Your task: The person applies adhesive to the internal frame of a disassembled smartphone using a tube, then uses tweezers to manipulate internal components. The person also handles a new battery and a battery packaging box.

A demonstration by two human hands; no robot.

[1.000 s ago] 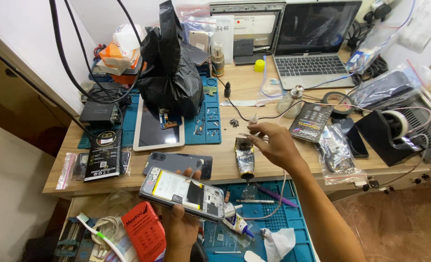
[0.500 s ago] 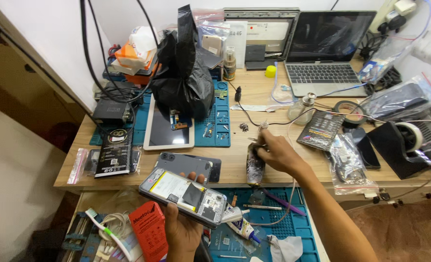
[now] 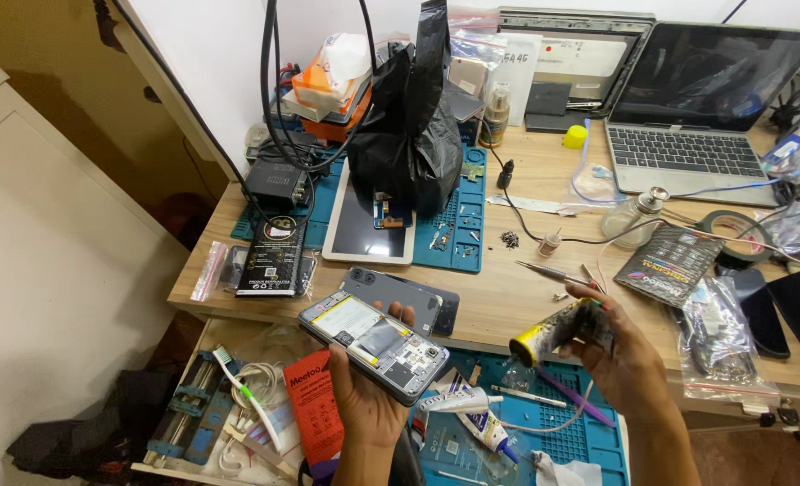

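Fingers of your left hand (image 3: 368, 396) wrap an opened phone (image 3: 373, 345), its innards facing up, just off the desk's (image 3: 508, 297) front edge. Your right hand (image 3: 620, 351) is clamped on a crumpled glue tube (image 3: 553, 331), yellow cap pointing toward the phone, above the blue mat (image 3: 553, 441).

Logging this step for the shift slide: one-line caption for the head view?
Left hand holds an opened phone above a cluttered wooden desk; right hand grips a crumpled glue tube.
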